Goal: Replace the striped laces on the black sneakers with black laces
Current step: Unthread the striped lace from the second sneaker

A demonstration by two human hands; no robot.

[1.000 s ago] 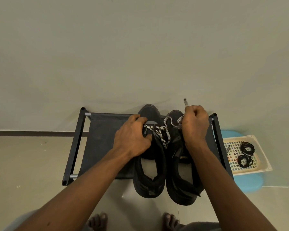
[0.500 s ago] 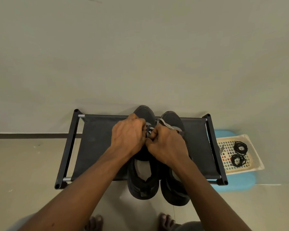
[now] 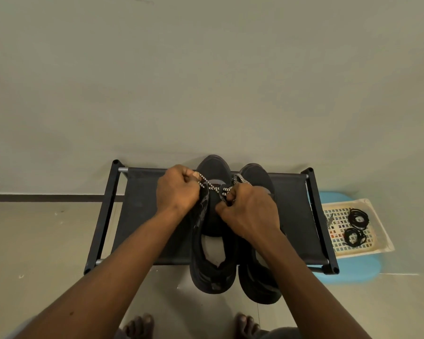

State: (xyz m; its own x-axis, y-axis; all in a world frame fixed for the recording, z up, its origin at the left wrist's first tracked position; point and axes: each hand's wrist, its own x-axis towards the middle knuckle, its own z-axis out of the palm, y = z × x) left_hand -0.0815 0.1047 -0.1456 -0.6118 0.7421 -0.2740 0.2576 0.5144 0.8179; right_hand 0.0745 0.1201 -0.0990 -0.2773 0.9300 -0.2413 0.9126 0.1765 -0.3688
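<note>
Two black sneakers stand side by side on a low black rack (image 3: 147, 216), toes toward the wall: the left sneaker (image 3: 214, 263) and the right sneaker (image 3: 257, 282). A black-and-white striped lace (image 3: 212, 185) runs across the left sneaker's front. My left hand (image 3: 176, 189) pinches one end of it at the shoe's left side. My right hand (image 3: 247, 209) grips the other part over the tongue, with a loop of lace showing above the knuckles. Two coils of black laces (image 3: 356, 226) lie in a tray on the right.
The cream perforated tray (image 3: 382, 241) rests on a light blue stool (image 3: 353, 272) just right of the rack. A plain wall rises directly behind the rack. My bare feet (image 3: 140, 326) stand on the tiled floor in front of the shoes.
My right hand came down from the right sneaker's far side to the left sneaker's tongue. The two hands met, then my left hand pulled the striped lace out to the left.
</note>
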